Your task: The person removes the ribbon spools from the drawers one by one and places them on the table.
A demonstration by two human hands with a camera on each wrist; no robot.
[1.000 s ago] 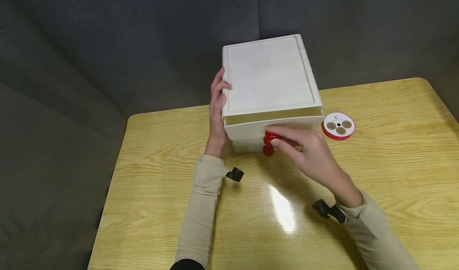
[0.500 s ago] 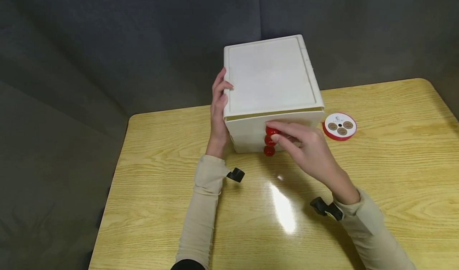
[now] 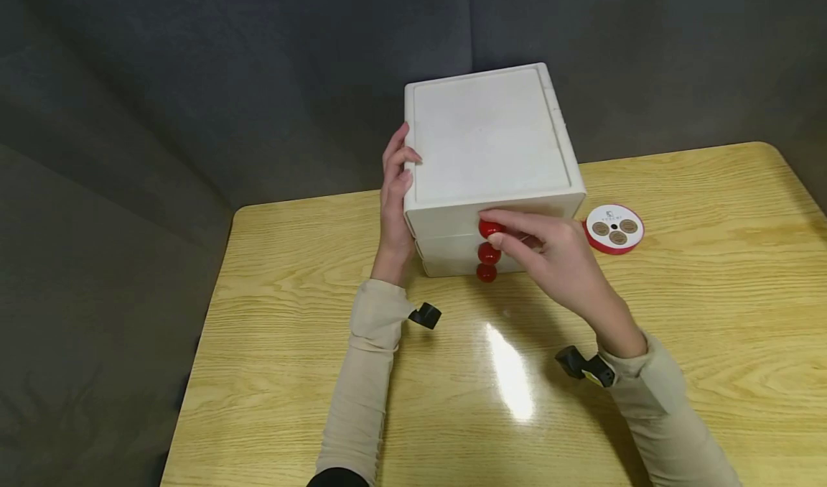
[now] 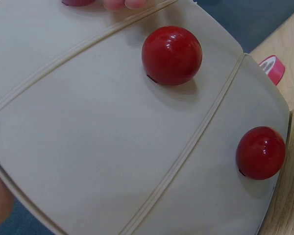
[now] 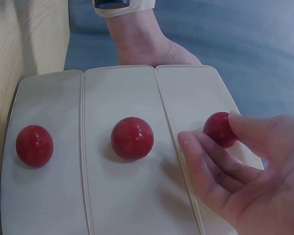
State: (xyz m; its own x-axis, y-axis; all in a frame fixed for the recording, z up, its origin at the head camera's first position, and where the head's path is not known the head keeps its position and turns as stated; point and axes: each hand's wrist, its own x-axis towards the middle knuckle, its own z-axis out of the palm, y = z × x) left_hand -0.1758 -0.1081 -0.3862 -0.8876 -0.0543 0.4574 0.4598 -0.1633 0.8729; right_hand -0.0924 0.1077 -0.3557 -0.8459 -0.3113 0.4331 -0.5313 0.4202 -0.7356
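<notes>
A white three-drawer cabinet (image 3: 491,138) stands at the back of the table, all its drawers flush with the front. My right hand (image 3: 549,250) pinches the red round knob (image 5: 219,129) of the top drawer between thumb and fingers. Below it, the middle knob (image 4: 171,55) and the bottom knob (image 4: 260,152) show untouched. My left hand (image 3: 395,200) rests against the cabinet's left side, with fingertips touching the top edge; its palm is hidden in the head view.
Right of the cabinet lies a round white-topped spool (image 3: 614,228) with a pink-red rim. The wooden table (image 3: 291,314) extends in front and to both sides. A dark curtain (image 3: 310,77) hangs right behind the cabinet.
The top drawer has slid back into the cabinet, closing the gap under the lid. My right hand has moved away from me with the knob; the left hand has stayed in place.
</notes>
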